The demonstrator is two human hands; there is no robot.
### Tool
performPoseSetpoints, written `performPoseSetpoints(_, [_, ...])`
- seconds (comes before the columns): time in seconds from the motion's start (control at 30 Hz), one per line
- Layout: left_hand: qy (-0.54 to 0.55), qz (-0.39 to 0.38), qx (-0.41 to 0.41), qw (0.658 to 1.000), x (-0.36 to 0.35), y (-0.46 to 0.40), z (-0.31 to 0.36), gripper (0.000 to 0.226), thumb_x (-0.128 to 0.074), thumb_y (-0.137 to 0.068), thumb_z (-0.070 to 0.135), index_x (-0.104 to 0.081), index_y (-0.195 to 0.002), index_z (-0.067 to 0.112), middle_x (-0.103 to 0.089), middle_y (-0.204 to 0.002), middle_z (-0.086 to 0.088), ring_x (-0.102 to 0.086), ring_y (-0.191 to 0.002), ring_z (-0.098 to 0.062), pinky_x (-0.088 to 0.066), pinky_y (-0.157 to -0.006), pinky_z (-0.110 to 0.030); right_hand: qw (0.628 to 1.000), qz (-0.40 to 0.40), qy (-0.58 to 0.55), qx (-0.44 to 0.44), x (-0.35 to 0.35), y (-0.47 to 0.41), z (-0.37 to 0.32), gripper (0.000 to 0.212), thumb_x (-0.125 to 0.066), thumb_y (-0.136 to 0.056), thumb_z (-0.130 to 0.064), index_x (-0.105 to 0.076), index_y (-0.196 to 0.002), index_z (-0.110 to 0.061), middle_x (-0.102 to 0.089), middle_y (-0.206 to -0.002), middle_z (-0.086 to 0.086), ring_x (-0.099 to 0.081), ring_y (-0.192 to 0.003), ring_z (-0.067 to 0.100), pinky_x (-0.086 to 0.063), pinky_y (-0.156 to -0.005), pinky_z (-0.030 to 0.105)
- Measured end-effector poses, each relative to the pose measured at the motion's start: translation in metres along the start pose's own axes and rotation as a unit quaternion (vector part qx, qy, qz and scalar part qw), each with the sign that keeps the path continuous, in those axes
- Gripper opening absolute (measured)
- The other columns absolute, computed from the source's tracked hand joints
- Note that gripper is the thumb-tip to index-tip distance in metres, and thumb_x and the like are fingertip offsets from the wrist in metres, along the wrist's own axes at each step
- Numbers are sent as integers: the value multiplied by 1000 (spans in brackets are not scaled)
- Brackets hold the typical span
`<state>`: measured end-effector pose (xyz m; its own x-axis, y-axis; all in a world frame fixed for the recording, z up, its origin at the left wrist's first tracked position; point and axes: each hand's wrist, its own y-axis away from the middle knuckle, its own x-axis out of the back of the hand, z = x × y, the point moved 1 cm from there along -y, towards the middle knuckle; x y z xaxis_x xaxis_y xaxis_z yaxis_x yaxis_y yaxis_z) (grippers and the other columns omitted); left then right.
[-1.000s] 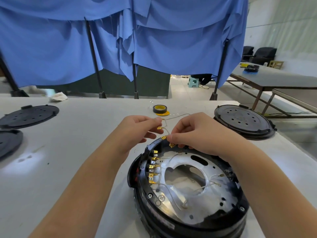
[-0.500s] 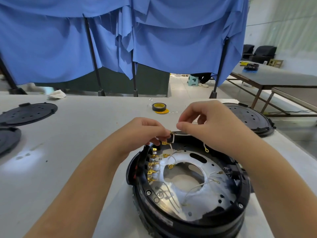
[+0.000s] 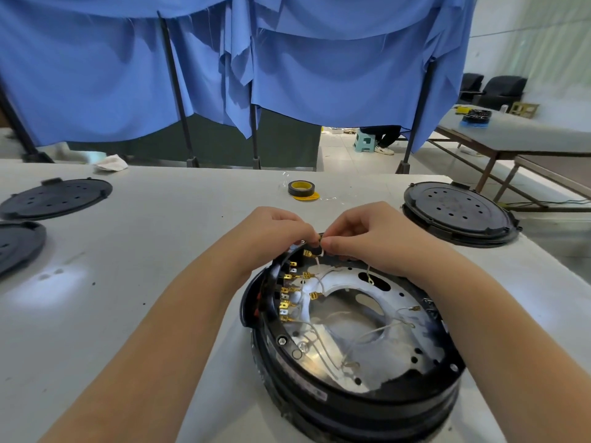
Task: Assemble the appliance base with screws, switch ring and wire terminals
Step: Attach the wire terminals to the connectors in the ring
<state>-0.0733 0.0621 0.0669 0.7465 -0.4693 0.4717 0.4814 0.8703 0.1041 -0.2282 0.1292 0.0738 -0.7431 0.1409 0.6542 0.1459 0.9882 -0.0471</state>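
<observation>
Both hands point(image 3: 323, 235) lower, onto base point(image 3: 367, 394) rim

Left hand point(image 3: 271, 231) and right hand point(image 3: 367, 238) fingertip to fingertip, pinching a white wire point(image 3: 318, 262) over the appliance base point(image 3: 351, 398).

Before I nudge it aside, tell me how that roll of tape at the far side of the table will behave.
The roll of tape lies flat on the table, so a push would probably slide it, not roll it. It looks small and hollow, so likely light. Tipped onto its edge, its round shape could let it roll away.
</observation>
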Motion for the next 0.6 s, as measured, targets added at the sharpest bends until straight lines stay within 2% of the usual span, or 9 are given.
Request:
performPoseSetpoints(0.13, [-19,-1,-4,1000,1,1,-3,10,-67,-84,29,-74,-82,23,-67,-91,2,-57,-87,-10,-41,-65,-26,998,-22,-35,-49,-2,-2,7,9,-72,-83,-28,-73,-75,-25,-73,-70,-6,-60,-56,1,-49,-53,13])
performPoseSetpoints(0.27, [-39,47,1,998,16,1,-18,9,-67,-86,34,-68,-91,27,-64,-96,6,-57,-89,-9,-43,-68,-27,991,-72,-10,-110,-9,-6,17,11,-69,-84,-30,-74,-80,-23,-70,-79,-1,-51,-65,13,-44,-60,26])
performPoseSetpoints(0.37, [-61,73,-4,995,15,3,-30,10,-68,-86,33,-66,-93,26,-63,-93,8,-57,-83,-6,-41,-63,-23,983,-112,26,-143,-12,-10,17,19,-68,-83,-36,-74,-87,-18,-63,-81,4,-49,-69,18,-42,-62,29])
performPoseSetpoints(0.43, [-79,92,-21,992,8,5,-38,12,-68,-85,33,-68,-95,25,-63,-90,9,-58,-80,-4,-40,-61,-20,980,-122,57,-146,-15,-11,17,25,-68,-83,-37,-73,-90,-14,-60,-75,2,-49,-65,16,-42,-59,27])
performPoseSetpoints(0.5, [-97,123,-35,987,0,8,-44,12,-67,-85,33,-69,-94,26,-63,-85,11,-57,-74,-2,-40,-59,-19,978,-129,91,-136,-18,-11,14,22,-67,-85,-37,-71,-84,-16,-59,-68,-4,-49,-60,13,-43,-52,22])
performPoseSetpoints(0.6, [-89,174,-47,980,-8,13,-49,12,-68,-83,35,-69,-92,28,-64,-83,13,-58,-72,-1,-39,-58,-18,978,-143,102,-116,-24,-12,8,19,-65,-87,-35,-67,-77,-18,-59,-68,-6,-50,-63,12,-43,-53,21])
